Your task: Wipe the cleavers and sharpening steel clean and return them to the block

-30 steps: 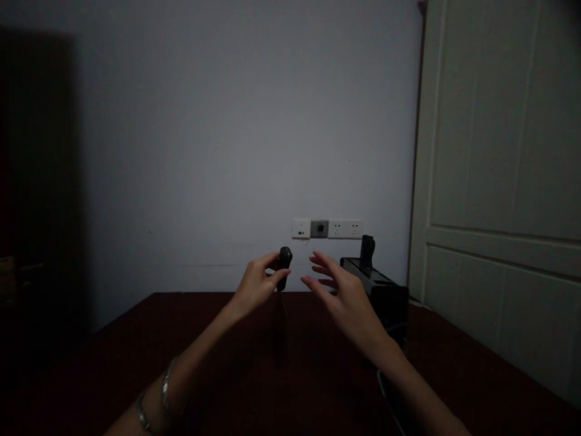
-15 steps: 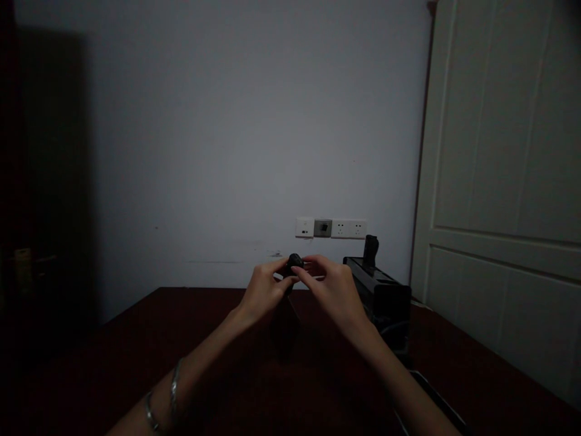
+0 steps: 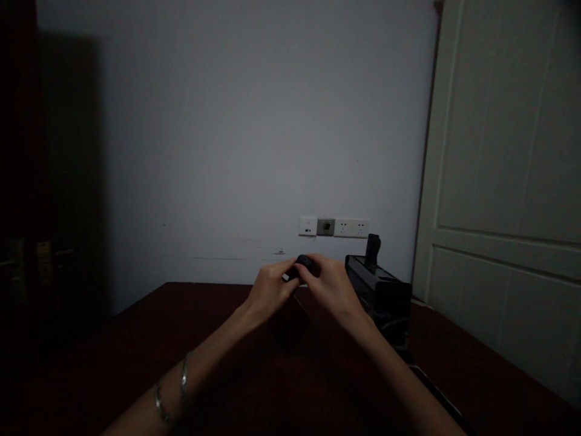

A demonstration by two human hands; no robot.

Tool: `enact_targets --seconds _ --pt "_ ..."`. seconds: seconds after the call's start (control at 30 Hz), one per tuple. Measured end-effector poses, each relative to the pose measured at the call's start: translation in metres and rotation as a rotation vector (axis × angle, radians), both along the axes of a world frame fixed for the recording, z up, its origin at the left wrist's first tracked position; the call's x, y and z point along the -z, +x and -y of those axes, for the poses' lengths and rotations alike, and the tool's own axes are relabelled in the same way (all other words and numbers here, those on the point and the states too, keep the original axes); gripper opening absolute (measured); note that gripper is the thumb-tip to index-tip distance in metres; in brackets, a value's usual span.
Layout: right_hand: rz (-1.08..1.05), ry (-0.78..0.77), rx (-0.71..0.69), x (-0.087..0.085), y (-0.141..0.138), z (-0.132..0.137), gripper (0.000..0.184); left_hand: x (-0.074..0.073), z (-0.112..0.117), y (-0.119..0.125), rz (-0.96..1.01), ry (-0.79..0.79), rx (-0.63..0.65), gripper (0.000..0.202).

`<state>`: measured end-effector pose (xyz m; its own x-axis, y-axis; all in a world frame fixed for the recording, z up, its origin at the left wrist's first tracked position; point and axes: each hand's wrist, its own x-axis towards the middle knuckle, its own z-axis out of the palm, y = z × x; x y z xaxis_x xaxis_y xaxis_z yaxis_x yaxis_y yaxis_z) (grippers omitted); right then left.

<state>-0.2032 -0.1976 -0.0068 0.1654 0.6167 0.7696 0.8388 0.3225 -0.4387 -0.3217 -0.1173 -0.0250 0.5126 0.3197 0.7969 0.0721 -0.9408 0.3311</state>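
Above the dark red table [image 3: 218, 315], both hands meet around a small rounded black object [image 3: 303, 263]; its kind is too dark to make out. My left hand [image 3: 271, 290] pinches it from the left between thumb and fingers. From the other side my right hand [image 3: 330, 284] grips it, its thumb lying across the front. The fingers cover much of the object. Below the hands a dark flat shape with a straight edge [image 3: 297, 318] shows faintly.
To the right of my right hand stands a black box-like device [image 3: 391, 306] with a black upright piece [image 3: 373, 249] on top. A dark flat item with a pale edge [image 3: 433, 387] lies nearer, partly behind my forearm. Wall sockets [image 3: 351, 228] sit behind; a pale panelled door [image 3: 503, 212] is at right.
The right hand has closed further over the black object, and the object looks turned. The whole view has shifted slightly, with the scene now a little further right.
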Motion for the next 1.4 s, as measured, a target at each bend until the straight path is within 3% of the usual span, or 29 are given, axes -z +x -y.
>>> enact_targets --seconds 0.23,0.33,0.4,0.5,0.57,0.63,0.8,0.9,1.07,1.4 --pt "0.060 0.061 -0.044 0.004 -0.001 0.003 0.019 0.001 -0.005 -0.012 -0.037 0.261 -0.054 0.039" --pt "0.132 0.104 -0.099 0.010 0.000 0.004 0.019 -0.001 -0.006 -0.025 -0.146 0.333 0.001 0.044" --pt "0.212 0.136 -0.115 0.015 -0.001 0.006 0.020 -0.002 -0.006 -0.034 -0.174 0.283 0.066 0.046" --pt "0.363 0.156 -0.078 0.021 -0.001 0.011 0.022 -0.002 -0.005 -0.045 -0.086 0.051 0.099 0.041" --pt "0.505 0.162 -0.040 0.026 -0.002 0.014 0.024 0.000 -0.005 -0.048 -0.032 -0.144 0.041 0.030" --pt "0.669 0.200 -0.024 0.032 -0.004 0.016 0.027 0.005 -0.008 -0.049 -0.056 -0.389 0.006 0.033" --pt "0.920 0.326 -0.119 0.054 -0.010 0.016 0.028 0.031 -0.014 -0.048 -0.206 -1.164 0.173 0.046" --pt "0.964 0.369 -0.180 0.066 -0.014 0.019 0.030 0.048 -0.010 -0.048 -0.229 -1.419 0.271 0.049" --pt "0.983 0.399 -0.241 0.078 -0.020 0.025 0.034 0.067 0.001 -0.048 -0.144 -1.495 0.420 0.039" --pt "1.015 0.410 -0.288 0.089 -0.023 0.025 0.032 0.079 0.001 -0.050 -0.089 -1.575 0.428 0.026"
